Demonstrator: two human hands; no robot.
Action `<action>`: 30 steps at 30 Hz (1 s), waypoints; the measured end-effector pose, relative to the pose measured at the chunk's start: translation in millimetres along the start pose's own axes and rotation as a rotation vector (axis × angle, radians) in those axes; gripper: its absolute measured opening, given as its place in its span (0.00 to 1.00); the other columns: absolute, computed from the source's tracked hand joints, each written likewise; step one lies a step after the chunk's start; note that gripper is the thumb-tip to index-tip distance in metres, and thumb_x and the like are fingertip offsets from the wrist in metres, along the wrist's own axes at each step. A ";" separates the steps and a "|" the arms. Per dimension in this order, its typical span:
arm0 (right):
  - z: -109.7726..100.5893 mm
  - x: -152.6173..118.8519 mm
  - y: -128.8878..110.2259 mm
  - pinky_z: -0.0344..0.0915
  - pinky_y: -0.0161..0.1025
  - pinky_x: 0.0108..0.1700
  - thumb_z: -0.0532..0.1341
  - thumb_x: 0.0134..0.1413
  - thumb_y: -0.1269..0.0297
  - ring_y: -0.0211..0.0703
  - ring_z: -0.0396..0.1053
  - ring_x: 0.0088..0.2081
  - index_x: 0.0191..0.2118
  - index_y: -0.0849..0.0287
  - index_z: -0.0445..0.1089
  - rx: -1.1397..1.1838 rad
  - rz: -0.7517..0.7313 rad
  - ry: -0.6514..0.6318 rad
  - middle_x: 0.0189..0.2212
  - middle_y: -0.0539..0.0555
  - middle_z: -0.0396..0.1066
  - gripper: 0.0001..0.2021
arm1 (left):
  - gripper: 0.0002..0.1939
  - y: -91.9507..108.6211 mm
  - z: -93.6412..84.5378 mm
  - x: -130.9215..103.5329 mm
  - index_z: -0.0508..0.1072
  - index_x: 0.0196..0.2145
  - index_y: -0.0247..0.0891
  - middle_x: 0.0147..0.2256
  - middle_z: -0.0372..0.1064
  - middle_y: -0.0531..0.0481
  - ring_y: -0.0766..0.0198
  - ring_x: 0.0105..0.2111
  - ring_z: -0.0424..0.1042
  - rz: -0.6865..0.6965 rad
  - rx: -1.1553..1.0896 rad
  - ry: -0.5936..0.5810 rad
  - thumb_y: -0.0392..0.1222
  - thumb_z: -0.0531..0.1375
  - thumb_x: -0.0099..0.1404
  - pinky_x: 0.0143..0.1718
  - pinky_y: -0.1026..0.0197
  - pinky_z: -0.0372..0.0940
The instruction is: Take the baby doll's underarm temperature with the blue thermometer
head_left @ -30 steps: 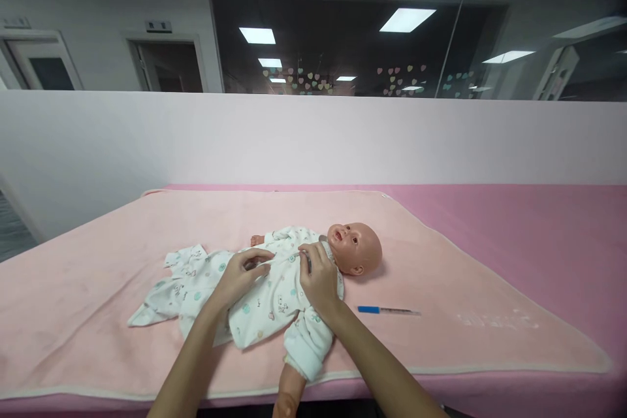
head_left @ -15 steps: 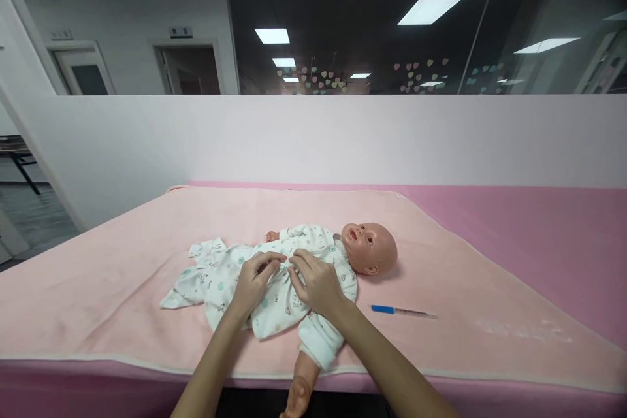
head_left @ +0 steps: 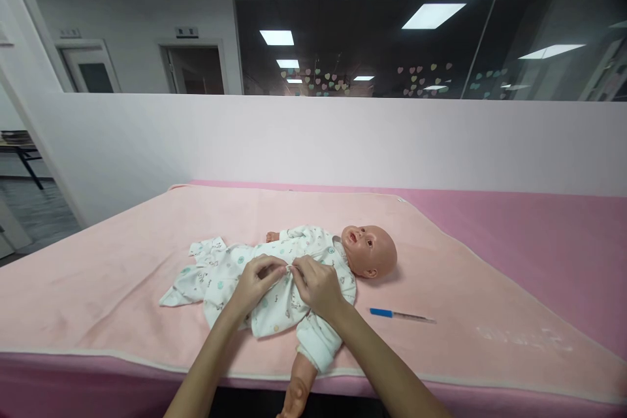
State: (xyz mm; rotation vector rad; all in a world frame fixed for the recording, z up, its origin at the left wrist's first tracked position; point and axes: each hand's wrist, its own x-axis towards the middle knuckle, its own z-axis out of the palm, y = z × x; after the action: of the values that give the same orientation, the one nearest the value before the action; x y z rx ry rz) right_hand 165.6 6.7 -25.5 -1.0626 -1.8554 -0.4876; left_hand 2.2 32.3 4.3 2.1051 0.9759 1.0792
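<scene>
A baby doll (head_left: 369,251) lies on its back, head to the right, dressed in a white printed garment (head_left: 274,313). Over its middle, my left hand (head_left: 259,281) pinches a small bit of the garment at the front, thumb against fingers. Close beside it, fingertips nearly touching, my right hand (head_left: 318,284) pinches the cloth from the other side. What exactly lies between the fingertips is too small to make out. One doll arm (head_left: 297,392) sticks out of a sleeve over the near edge.
A blue-capped thermometer-like stick (head_left: 401,315) lies right of the doll on the peach blanket (head_left: 122,261). Pink cloth (head_left: 539,235) shows under the blanket. A white partition (head_left: 343,140) stands behind, with a window and doors beyond it.
My fingers have closed together on the garment, and my hands have drawn slightly nearer each other. The camera view has tilted slightly; the doll lies as before.
</scene>
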 end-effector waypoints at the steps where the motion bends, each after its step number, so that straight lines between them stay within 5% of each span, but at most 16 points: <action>1: -0.4 0.0 -0.3 0.53 0.30 0.26 0.48 0.60 0.67 0.34 0.65 0.25 0.33 0.59 0.64 0.008 0.004 -0.008 0.24 0.50 0.66 0.09 | 0.14 1.1 -0.7 -1.0 0.74 0.33 0.37 0.30 0.68 0.48 0.61 0.33 0.66 0.013 0.022 -0.029 0.50 0.58 0.57 0.34 0.62 0.62; 10: -2.6 -1.0 -0.7 0.55 0.31 0.28 0.50 0.55 0.69 0.36 0.65 0.27 0.31 0.59 0.65 0.060 0.025 -0.061 0.27 0.52 0.67 0.08 | 0.11 2.5 0.7 -5.4 0.71 0.36 0.40 0.36 0.68 0.49 0.61 0.38 0.65 -0.002 0.075 -0.063 0.39 0.59 0.53 0.42 0.59 0.62; 22: 0.3 -3.1 1.3 0.52 0.32 0.27 0.52 0.57 0.68 0.34 0.64 0.26 0.32 0.58 0.66 0.053 0.014 -0.095 0.26 0.50 0.68 0.07 | 0.11 -5.6 0.9 -3.3 0.69 0.34 0.37 0.24 0.63 0.54 0.67 0.26 0.63 -0.095 -0.097 -0.058 0.34 0.59 0.49 0.28 0.65 0.59; 30: 4.4 -3.8 2.7 0.48 0.33 0.25 0.51 0.59 0.65 0.34 0.63 0.25 0.32 0.57 0.64 -0.017 0.019 -0.096 0.25 0.48 0.67 0.08 | 0.10 -7.1 0.0 -2.7 0.68 0.31 0.37 0.26 0.63 0.53 0.66 0.29 0.62 -0.078 -0.174 -0.087 0.32 0.56 0.48 0.31 0.64 0.58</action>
State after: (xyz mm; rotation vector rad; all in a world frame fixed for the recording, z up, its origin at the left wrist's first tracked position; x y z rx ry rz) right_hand 166.3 9.5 -31.2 -1.1314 -1.9258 -0.4490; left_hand -1.3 34.2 -2.1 1.9411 0.8819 0.9882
